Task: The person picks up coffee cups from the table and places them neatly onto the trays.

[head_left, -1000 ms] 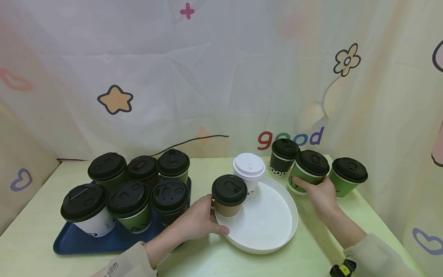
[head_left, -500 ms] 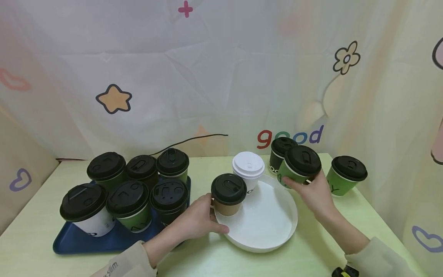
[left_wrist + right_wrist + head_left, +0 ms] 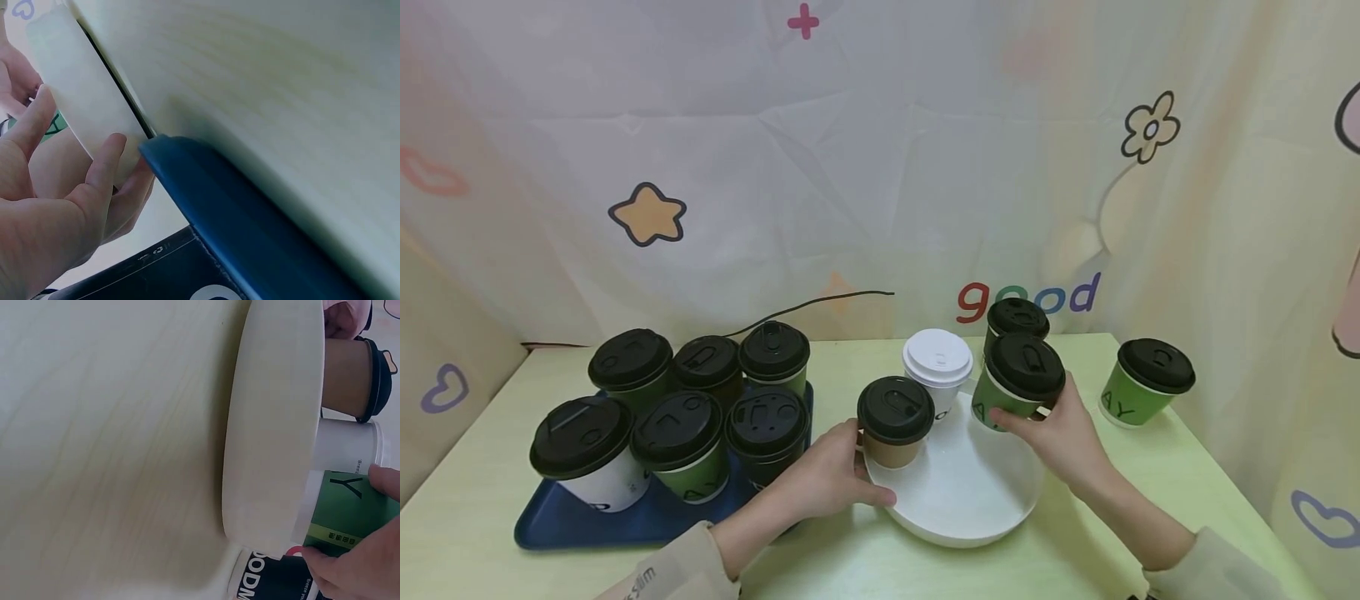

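Note:
My left hand (image 3: pixel 831 473) holds the left edge of a round white tray (image 3: pixel 966 533), thumb at its front; fingers lie along its outer wall in the left wrist view. A brown paper cup (image 3: pixel 891 452) with a black lid stands on the tray beside that hand. Behind it is a white lidded cup (image 3: pixel 940 367). My right hand (image 3: pixel 1063 437) grips a green paper cup (image 3: pixel 1003 402) with a black lid, over the tray's back right part. Whether its base touches the tray is hidden in the head view.
A blue tray (image 3: pixel 561 525) on the left bears several black-lidded cups. Behind the held green cup stands a dark cup (image 3: pixel 269 575), close to the white tray. Another green cup (image 3: pixel 1138 396) is at the right on the pale table (image 3: pixel 1075 550).
My right hand has lifted the green cup from the table and carried it left, over the white tray. The left hand and the brown and white cups stay in place.

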A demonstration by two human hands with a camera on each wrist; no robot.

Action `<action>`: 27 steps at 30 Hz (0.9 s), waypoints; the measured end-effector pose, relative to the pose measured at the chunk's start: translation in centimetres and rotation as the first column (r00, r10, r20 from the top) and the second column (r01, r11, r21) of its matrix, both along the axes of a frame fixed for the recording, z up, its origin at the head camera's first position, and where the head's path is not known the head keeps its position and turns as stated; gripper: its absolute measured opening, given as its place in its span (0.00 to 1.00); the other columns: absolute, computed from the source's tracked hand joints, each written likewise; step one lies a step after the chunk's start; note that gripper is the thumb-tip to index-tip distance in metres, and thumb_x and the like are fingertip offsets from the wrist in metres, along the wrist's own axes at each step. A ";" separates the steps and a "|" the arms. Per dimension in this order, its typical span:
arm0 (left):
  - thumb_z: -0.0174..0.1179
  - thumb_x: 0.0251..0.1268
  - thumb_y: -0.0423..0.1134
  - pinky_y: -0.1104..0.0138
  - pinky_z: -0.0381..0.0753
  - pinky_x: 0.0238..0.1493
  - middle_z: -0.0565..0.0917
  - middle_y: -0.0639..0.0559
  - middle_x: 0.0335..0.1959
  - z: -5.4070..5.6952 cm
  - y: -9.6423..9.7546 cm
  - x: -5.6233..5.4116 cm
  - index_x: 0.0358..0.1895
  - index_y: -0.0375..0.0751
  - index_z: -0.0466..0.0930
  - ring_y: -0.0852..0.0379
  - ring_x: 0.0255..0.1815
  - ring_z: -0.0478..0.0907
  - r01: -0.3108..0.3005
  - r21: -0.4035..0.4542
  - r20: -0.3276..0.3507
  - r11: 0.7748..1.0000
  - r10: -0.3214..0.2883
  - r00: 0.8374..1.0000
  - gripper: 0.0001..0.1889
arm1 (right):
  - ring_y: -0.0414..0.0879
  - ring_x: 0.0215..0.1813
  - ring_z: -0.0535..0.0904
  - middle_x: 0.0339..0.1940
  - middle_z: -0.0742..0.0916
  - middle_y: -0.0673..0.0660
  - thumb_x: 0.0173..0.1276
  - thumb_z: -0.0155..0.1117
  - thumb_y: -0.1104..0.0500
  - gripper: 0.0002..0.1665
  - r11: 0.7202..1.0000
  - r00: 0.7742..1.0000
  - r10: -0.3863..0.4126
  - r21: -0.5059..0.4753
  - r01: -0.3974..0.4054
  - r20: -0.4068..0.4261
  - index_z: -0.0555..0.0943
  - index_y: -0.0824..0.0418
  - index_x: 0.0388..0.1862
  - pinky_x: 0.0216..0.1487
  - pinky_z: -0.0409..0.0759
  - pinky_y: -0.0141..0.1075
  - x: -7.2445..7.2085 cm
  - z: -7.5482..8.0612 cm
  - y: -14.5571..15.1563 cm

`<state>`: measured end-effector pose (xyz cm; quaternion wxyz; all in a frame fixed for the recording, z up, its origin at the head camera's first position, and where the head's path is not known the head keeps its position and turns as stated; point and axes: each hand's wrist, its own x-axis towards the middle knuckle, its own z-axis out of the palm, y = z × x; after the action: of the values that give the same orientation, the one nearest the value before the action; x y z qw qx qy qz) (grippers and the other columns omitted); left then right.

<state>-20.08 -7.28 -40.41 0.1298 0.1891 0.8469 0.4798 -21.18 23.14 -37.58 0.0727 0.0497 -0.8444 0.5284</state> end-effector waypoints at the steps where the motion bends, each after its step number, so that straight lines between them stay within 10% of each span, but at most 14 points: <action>1: 0.83 0.47 0.36 0.60 0.81 0.44 0.77 0.38 0.56 0.0 0.0 0.0 0.63 0.27 0.68 0.49 0.45 0.79 0.000 -0.003 -0.002 1.000 0.000 1.000 0.42 | 0.61 0.71 0.68 0.71 0.71 0.66 0.61 0.80 0.62 0.53 1.000 1.000 0.000 0.000 0.000 0.007 0.57 0.64 0.77 0.67 0.70 0.60 0.1 -0.1 -0.1; 27: 0.83 0.48 0.36 0.59 0.81 0.45 0.77 0.38 0.57 0.1 0.0 0.1 0.64 0.27 0.67 0.50 0.45 0.79 -0.003 -0.003 0.001 1.000 0.003 1.000 0.43 | 0.63 0.70 0.69 0.67 0.76 0.70 0.56 0.83 0.60 0.50 0.997 0.995 -0.051 0.061 0.045 0.090 0.65 0.68 0.72 0.72 0.63 0.60 -0.9 -2.0 0.3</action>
<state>-20.00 -7.29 -40.29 0.1297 0.1876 0.8479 0.4786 -22.13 23.42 -39.58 0.0449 0.0070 -0.8631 0.5030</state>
